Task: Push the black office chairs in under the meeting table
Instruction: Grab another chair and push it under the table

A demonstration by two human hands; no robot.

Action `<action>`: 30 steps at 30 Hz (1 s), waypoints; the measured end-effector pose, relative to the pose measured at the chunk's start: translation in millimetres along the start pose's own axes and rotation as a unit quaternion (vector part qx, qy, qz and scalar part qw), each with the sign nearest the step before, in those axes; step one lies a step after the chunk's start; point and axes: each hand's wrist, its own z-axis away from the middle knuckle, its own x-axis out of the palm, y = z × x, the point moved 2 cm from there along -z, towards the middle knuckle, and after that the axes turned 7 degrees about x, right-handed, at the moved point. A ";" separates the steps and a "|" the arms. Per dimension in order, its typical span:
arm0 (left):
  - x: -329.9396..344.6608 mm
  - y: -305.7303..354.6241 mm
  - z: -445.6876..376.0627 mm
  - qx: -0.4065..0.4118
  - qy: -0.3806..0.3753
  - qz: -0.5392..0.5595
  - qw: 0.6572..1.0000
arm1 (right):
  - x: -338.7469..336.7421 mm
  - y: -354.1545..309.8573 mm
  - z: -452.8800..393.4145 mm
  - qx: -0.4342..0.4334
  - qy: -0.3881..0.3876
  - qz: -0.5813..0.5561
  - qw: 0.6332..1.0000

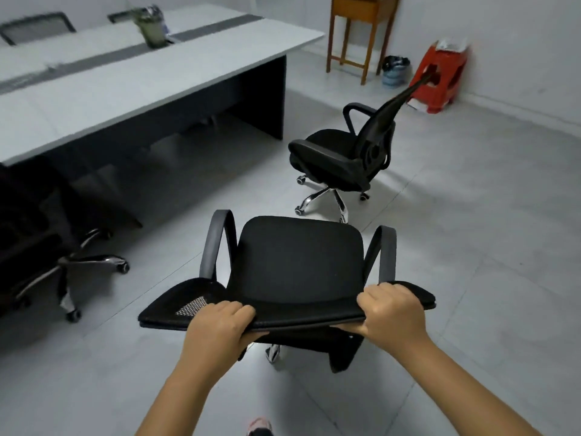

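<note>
Head view: both hands grip black mesh-backed chair [298, 265].

Left hand [217, 324] and right hand [391, 309] gripping the top edge of the backrest of the near chair [298, 265], fingers curled over it, thumbs under. Seat facing away, both armrests visible, standing on grey floor [471, 247] well apart from the worktop [125, 77]. Second chair [342, 152] further ahead on the right, near the worktop's end panel, turned sideways, chrome base showing. Third chair [47, 247] on the left, partly under the worktop edge. Two more chair backs [37, 26] behind the far side. Plant pot [152, 26] on the worktop's dark middle strip. By the wall: wooden stand [358, 33], bin [395, 70], red stool [440, 77].
</note>
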 end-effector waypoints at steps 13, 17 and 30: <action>-33.6 67.1 -4.9 -0.133 0.064 -0.119 0.982 | -0.6 78.0 -23.4 -0.103 0.026 -0.112 0.988; -27.9 55.0 -29.2 -0.138 0.081 -0.143 0.977 | 13.2 87.2 -43.1 -0.110 0.030 -0.121 0.986; -1.1 -44.6 -74.6 -0.209 0.110 -0.207 0.949 | 122.3 64.3 -164.0 -0.153 0.012 -0.179 0.972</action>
